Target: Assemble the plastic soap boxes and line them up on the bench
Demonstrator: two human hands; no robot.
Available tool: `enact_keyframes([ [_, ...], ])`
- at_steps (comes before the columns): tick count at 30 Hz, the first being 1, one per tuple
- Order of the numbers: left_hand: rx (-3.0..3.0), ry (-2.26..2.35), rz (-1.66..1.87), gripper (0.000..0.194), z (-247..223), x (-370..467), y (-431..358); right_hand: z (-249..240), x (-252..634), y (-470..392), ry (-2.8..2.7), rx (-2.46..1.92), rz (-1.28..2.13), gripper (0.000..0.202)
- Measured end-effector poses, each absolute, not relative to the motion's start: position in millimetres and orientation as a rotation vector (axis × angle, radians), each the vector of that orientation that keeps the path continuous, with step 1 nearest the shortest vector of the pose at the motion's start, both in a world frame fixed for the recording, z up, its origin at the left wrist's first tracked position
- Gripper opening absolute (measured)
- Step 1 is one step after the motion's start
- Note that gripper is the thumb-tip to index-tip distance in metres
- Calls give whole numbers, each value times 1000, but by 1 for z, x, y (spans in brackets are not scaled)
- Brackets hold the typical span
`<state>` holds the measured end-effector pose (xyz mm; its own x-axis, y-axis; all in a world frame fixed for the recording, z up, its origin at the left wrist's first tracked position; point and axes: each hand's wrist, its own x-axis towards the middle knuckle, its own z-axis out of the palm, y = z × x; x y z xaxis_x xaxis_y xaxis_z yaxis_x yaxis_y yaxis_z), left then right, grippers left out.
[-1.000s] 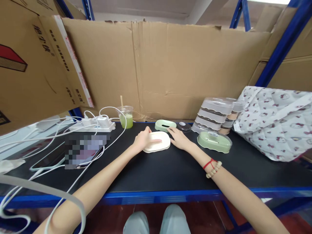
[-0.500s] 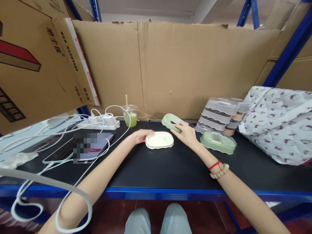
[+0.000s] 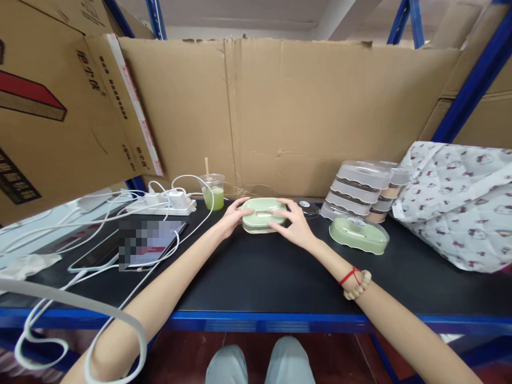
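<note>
A pale green oval plastic cover [image 3: 263,205] with a slot in its top sits over the cream oval tray, whose lower rim [image 3: 260,231] shows beneath it. My left hand [image 3: 233,218] grips the left end, thumb on top. At the right end, my right hand [image 3: 295,223] clasps the cover with its fingers across the top and thumb at the front. Whether cover and tray are fully pressed together, I cannot tell. To the right stands a similar green oval box [image 3: 358,237] with a clear lid. A clear oval lid [image 3: 309,209] lies behind my right hand.
Stacked oval containers [image 3: 352,186] and a quilted white bag [image 3: 464,208] stand at the right. At the left are a power strip [image 3: 160,204], a tablet [image 3: 160,240], a phone [image 3: 98,250] and loose white cables. A cup of green drink [image 3: 214,196] stands near the cardboard wall [image 3: 288,117].
My right hand has brought the green cover left and onto the cream tray, which is now mostly hidden. My left hand has shifted from the tray's edge to gripping the covered piece.
</note>
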<state>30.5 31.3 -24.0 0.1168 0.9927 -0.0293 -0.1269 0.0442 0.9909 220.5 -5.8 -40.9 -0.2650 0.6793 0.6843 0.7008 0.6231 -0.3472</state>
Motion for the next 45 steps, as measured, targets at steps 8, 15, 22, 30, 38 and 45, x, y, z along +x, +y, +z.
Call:
enact_keyframes([
  [8, 1092, 900, 1236, 56, -21, 37, 24, -25, 217, -12, -1314, -1377, 875, 63],
  [15, 1065, 844, 934, 32, -17, 43, 13, -18, 216, -16, -1218, -1244, 894, 47],
  [22, 1082, 714, 952, 32, -18, 43, 13, -15, 218, -19, -1308, -1280, 1094, 53],
  [30, 963, 803, 968, 35, -12, 46, 6, -15, 222, -15, -1440, -1400, 734, 54],
  [38, 890, 1019, 746, 47, -21, 52, 6, -30, 225, -16, -2089, -1343, 436, 69],
  [45, 850, 953, 771, 43, -33, 49, 15, -32, 220, -16, -2039, -1348, 365, 55],
])
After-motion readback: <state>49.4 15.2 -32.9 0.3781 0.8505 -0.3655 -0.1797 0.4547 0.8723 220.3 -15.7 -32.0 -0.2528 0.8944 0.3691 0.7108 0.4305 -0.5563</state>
